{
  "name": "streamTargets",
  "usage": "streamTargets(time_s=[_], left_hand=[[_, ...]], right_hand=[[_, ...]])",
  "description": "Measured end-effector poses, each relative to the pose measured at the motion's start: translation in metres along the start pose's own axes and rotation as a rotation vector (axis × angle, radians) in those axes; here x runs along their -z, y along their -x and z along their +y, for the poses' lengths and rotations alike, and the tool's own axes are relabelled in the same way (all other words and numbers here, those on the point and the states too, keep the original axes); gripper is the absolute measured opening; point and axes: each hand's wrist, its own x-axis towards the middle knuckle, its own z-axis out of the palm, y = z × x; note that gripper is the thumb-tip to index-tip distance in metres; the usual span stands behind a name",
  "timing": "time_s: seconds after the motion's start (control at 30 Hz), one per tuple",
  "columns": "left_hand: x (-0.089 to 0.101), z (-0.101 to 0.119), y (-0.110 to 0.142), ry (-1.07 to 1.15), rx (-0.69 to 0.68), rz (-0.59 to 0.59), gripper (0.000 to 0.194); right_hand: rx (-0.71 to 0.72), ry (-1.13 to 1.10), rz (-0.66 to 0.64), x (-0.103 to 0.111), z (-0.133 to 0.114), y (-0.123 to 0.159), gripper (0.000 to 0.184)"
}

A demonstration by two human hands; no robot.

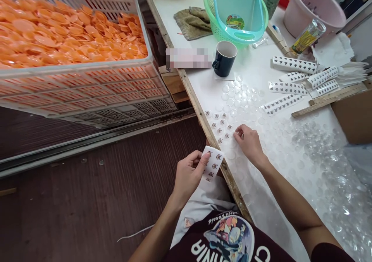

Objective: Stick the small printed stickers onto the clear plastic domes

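My left hand (pixel 190 172) pinches a white sticker sheet (pixel 214 163) printed with small animal faces, held at the table's wooden edge with the thumb on top. Over the table, my right hand (pixel 248 141) has its thumb and fingertips pressed together close to the tabletop. Whether a sticker or disc is between those fingertips is too small to tell. Just left of them lie several clear discs with animal-face stickers (pixel 220 127) on them. Plain clear round discs (pixel 238 95) are spread behind and around my right hand.
A white crate (pixel 116 74) full of orange plastic pieces (pixel 58 33) stands at left. On the table are a dark mug (pixel 224 59), a green basket (pixel 207 4), a glass (pixel 309 37), sticker strips (pixel 293 65) and a pile of clear discs (pixel 319 146). A wooden rim (pixel 203 119) edges the table.
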Motion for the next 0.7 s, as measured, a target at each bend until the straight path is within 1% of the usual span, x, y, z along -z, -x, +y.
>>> streamTargets(time_s=[0.07,0.1,0.17,0.2,0.23,0.3,0.37,0.43,0.5,0.57,0.7], left_hand=[[0.0,0.0,0.0,0.01,-0.002,0.006,0.033],[0.0,0.0,0.0,0.02,0.003,0.005,0.032],[-0.001,0.0,0.0,0.04,0.012,-0.002,0.031],[-0.001,0.0,0.0,0.048,0.015,-0.008,0.03],[-0.002,0.0,0.0,0.056,0.015,-0.015,0.03],[-0.003,0.001,0.0,0.083,0.014,-0.035,0.028],[-0.004,0.004,0.001,0.123,0.017,-0.066,0.026],[-0.006,0.008,0.001,0.145,0.016,-0.095,0.029],[-0.007,0.01,0.001,0.131,0.005,-0.092,0.026],[-0.007,0.012,0.001,0.108,0.004,-0.064,0.021],[-0.009,0.009,0.002,0.095,0.024,0.005,0.027]], right_hand=[[0.047,0.083,0.059,0.001,-0.003,0.001,0.018],[0.068,0.098,0.097,0.003,-0.006,0.003,0.02],[0.111,0.061,0.146,0.007,-0.015,0.012,0.017],[0.14,0.007,0.127,0.009,-0.02,0.019,0.017],[0.176,-0.062,0.071,0.01,-0.025,0.026,0.019],[0.246,-0.192,-0.081,0.009,-0.034,0.041,0.023],[0.278,-0.258,-0.176,0.005,-0.038,0.052,0.016],[0.279,-0.266,-0.203,0.001,-0.038,0.058,0.004],[0.292,-0.26,-0.235,-0.002,-0.036,0.06,0.009],[0.304,-0.263,-0.248,-0.002,-0.035,0.06,0.011],[0.274,-0.278,-0.157,0.003,-0.038,0.062,0.007]])
